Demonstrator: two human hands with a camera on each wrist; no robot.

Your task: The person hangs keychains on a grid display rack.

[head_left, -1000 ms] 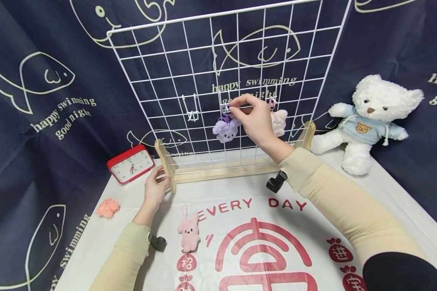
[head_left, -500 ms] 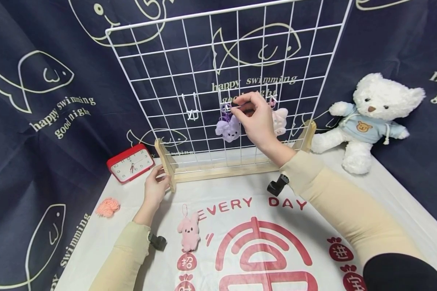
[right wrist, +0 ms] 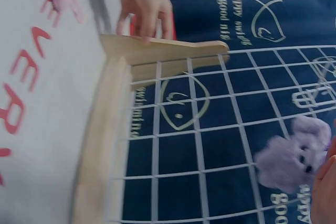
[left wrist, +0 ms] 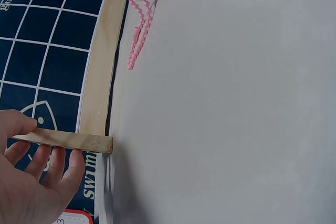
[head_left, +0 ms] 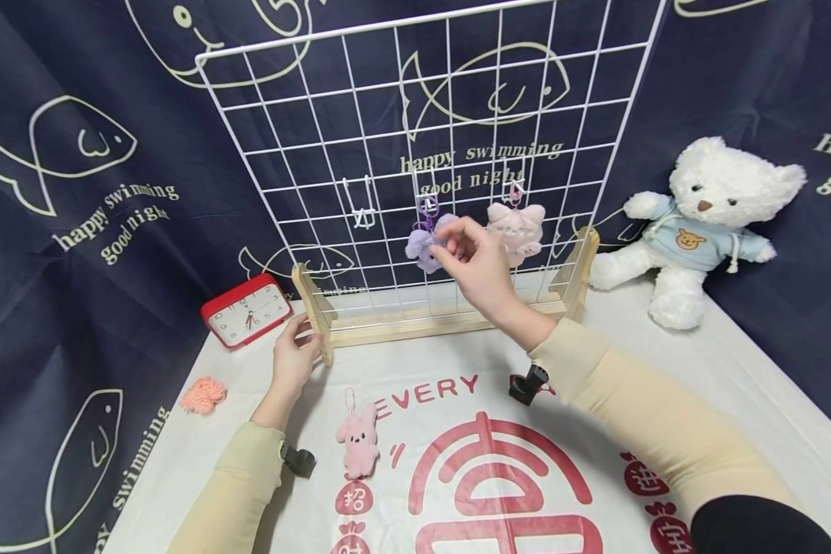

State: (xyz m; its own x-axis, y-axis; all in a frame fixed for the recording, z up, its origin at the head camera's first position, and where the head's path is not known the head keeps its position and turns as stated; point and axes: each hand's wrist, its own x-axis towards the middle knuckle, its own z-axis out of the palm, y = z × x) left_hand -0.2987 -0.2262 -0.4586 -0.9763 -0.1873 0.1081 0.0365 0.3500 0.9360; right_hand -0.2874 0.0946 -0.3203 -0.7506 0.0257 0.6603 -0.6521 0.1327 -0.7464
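Note:
A purple plush keychain (head_left: 422, 246) hangs by its ring from a white hook on the wire grid (head_left: 450, 115). My right hand (head_left: 481, 265) is just in front of it, thumb and forefinger loosely bent and slightly apart, partly covering it. The right wrist view shows the purple plush beside the fingers at the right edge; any contact is unclear. My left hand (left wrist: 37, 182) grips the wooden side piece (left wrist: 68, 140) of the stand, thumb on one side and fingers on the other. A pale pink plush keychain (head_left: 515, 231) hangs to the right of the purple one.
An unoccupied white hook (head_left: 362, 215) is on the grid's left. A pink rabbit plush keychain (head_left: 358, 442) lies on the printed white tablecloth (head_left: 415, 362). A red clock (head_left: 247, 310) and orange yarn bundle (head_left: 204, 395) are at left, a white teddy bear (head_left: 699, 231) at right.
My right hand has left the purple plush's ring and moved down in front of its body, uncovering the pale pink plush. The left hand stays on the stand.

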